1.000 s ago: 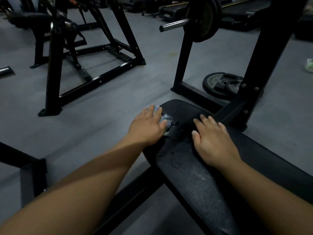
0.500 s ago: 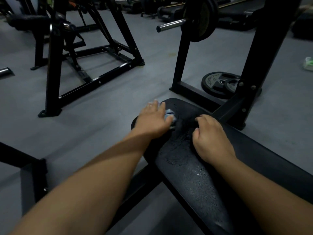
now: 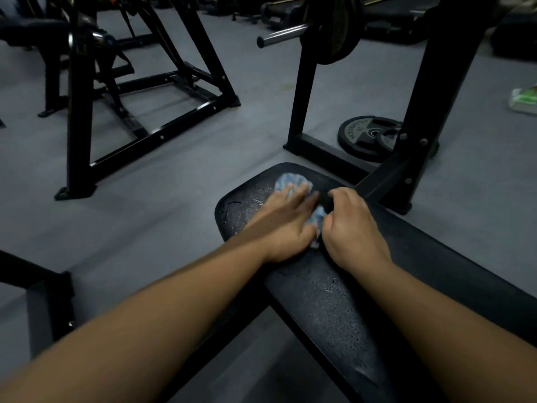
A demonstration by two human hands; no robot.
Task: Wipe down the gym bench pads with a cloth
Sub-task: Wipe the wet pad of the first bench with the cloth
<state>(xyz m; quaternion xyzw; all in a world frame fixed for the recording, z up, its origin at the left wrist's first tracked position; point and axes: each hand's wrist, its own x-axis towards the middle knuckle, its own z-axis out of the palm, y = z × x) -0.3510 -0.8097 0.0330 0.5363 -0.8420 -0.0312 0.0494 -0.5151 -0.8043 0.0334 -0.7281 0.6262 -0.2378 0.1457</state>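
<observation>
A black bench pad [image 3: 334,301] runs from the middle of the view toward the lower right, worn and speckled with wet patches. Near its far rounded end lies a crumpled blue-and-white cloth [image 3: 290,181]. My left hand [image 3: 286,222] presses flat on the cloth, which shows beyond the fingertips and beside the thumb. My right hand [image 3: 353,228] rests on the pad just right of it, fingers curled, touching the cloth's edge; whether it grips the cloth is unclear.
The bench's black uprights [image 3: 421,112] stand just beyond the pad, holding a loaded barbell [image 3: 319,27]. Weight plates [image 3: 369,138] lie on the grey floor behind. A black rack frame [image 3: 139,112] stands at left. A frame bar [image 3: 43,286] sits at lower left.
My left hand slid the cloth rightward from the pad's left edge onto its top. My right hand curled its fingers and now meets the cloth.
</observation>
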